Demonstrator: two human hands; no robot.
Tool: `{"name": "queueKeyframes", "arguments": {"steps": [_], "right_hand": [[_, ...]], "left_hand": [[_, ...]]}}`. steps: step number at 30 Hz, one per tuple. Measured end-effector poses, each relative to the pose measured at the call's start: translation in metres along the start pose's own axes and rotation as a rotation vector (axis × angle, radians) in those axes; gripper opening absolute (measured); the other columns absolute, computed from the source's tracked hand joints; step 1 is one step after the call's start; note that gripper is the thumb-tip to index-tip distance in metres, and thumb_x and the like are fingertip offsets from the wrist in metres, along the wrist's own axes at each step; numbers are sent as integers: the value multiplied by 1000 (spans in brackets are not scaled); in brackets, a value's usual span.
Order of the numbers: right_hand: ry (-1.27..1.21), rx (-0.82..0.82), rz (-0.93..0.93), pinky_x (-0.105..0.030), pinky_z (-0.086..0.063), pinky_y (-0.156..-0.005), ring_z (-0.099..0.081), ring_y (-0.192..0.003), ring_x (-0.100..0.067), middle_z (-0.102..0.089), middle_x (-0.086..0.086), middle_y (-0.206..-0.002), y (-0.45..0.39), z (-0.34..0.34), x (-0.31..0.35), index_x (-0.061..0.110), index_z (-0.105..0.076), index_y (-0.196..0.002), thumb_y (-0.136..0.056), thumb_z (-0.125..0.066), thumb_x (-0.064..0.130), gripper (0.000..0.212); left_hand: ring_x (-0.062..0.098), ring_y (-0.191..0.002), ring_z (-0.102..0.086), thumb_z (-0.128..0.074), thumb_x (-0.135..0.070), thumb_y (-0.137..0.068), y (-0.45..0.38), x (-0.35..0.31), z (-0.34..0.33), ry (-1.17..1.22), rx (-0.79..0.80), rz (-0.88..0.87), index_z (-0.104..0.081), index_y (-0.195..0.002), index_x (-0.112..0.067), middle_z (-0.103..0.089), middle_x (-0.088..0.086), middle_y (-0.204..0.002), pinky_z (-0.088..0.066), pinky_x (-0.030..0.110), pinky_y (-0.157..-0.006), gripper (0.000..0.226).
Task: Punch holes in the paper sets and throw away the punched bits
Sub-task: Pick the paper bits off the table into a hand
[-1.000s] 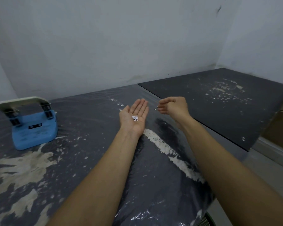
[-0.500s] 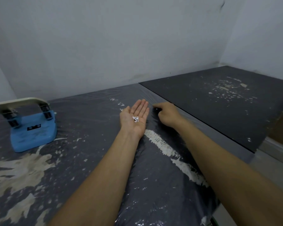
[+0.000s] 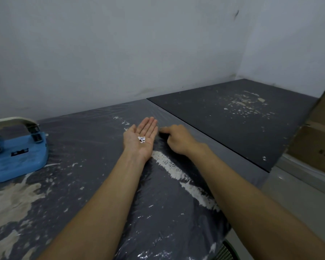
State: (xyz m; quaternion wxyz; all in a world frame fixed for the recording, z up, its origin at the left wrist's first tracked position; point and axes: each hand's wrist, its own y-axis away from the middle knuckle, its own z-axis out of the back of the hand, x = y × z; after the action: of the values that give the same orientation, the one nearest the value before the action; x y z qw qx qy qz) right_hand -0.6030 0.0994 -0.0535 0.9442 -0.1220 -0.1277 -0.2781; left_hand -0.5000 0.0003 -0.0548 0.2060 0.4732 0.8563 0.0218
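Note:
My left hand (image 3: pixel 139 150) lies palm up on the plastic-covered table (image 3: pixel 86 143), fingers straight. A small heap of white punched bits (image 3: pixel 142 139) sits in its palm. My right hand (image 3: pixel 179 140) is just right of it, knuckles up and fingers curled, its index fingertip down on the plastic beside my left fingertips. No bit shows in the right hand. The blue hole punch (image 3: pixel 17 158) with a cream lever stands at the table's far left. No paper sets are in view.
A second dark tabletop (image 3: pixel 223 124), speckled with pale flakes, adjoins on the right. Cardboard boxes (image 3: pixel 315 145) stand at the right edge. A dark mesh rim (image 3: pixel 227 250) peeks in at the bottom. Pale scuffs mark the plastic sheet. Grey walls close the back.
My right hand dropped from a raised pinch beside the left palm onto the table and now points its index finger at the plastic. The left hand has stayed still with the bits.

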Motion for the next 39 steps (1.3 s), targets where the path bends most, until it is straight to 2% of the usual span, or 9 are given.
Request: {"name": "queueKeyframes", "arguments": {"steps": [6, 9, 18, 23, 27, 31, 34, 37, 39], "right_hand": [[40, -51, 78, -41, -54, -93, -66, -106, -31, -73, -10, -116, 26, 3, -4, 14, -74, -118, -82, -42, -5, 52], [-59, -110, 30, -30, -46, -106, -62, -119, -23, -68, -8, -127, 31, 6, -8, 9, -69, -126, -89, -43, -7, 48], [-236, -131, -64, -23, -35, -110, -54, -130, -22, -63, -8, -136, 51, 4, -14, 6, -66, -129, -87, -37, -13, 54], [-258, -114, -211, -37, -33, -117, -44, -139, -27, -53, -12, -146, 59, 8, -32, 5, -57, -139, -89, -33, -16, 59], [-275, -90, -151, -30, -39, -106, -54, -128, -27, -63, -11, -135, 62, 4, -16, 5, -65, -128, -84, -35, -17, 58], [-323, -91, -106, -29, -32, -113, -48, -136, -23, -57, -8, -142, 66, 8, -11, 8, -61, -135, -87, -35, -15, 59], [-291, -115, -221, -34, -31, -114, -42, -140, -28, -49, -10, -150, 81, 16, -24, 9, -52, -144, -94, -36, -8, 55], [-133, -14, -266, -40, -36, -107, -45, -131, -35, -53, -16, -135, 100, 10, -24, 1, -54, -128, -100, -35, 11, 35], [3, 66, -270, -42, -18, -121, -27, -145, -30, -36, -17, -153, 106, -3, -18, -2, -40, -142, -103, -30, 25, 48]], "left_hand": [[38, -123, -60, -27, -24, -109, 4, 3, -3, -13, 7, 0, -59, -117, 11, -64, 28, -125, -42, 46, -112, 49], [38, -123, -59, -26, -24, -109, 6, 4, -5, -22, 19, -4, -58, -120, 11, -63, 28, -126, -43, 46, -111, 49], [38, -124, -59, -27, -23, -109, 15, 1, -11, -67, 25, -22, -57, -124, 11, -63, 27, -128, -43, 45, -111, 47], [37, -124, -59, -26, -23, -109, 19, 0, -10, -125, 4, -15, -57, -123, 10, -62, 26, -128, -43, 45, -111, 48], [37, -123, -60, -26, -23, -109, 22, -4, -12, -160, -17, -25, -55, -128, 10, -62, 26, -129, -45, 44, -109, 48], [36, -123, -60, -27, -24, -109, 29, -7, -6, -165, -29, -31, -56, -128, 10, -63, 26, -129, -45, 43, -108, 48], [36, -124, -59, -27, -23, -109, 35, -2, 3, -160, -23, -26, -56, -126, 10, -62, 26, -128, -45, 43, -109, 47], [36, -123, -60, -27, -23, -109, 39, 4, 8, -149, -24, -28, -59, -121, 10, -63, 25, -128, -44, 43, -110, 47], [35, -122, -60, -26, -24, -109, 41, 9, 8, -155, -19, -23, -60, -117, 9, -63, 25, -127, -44, 43, -110, 48]]}}
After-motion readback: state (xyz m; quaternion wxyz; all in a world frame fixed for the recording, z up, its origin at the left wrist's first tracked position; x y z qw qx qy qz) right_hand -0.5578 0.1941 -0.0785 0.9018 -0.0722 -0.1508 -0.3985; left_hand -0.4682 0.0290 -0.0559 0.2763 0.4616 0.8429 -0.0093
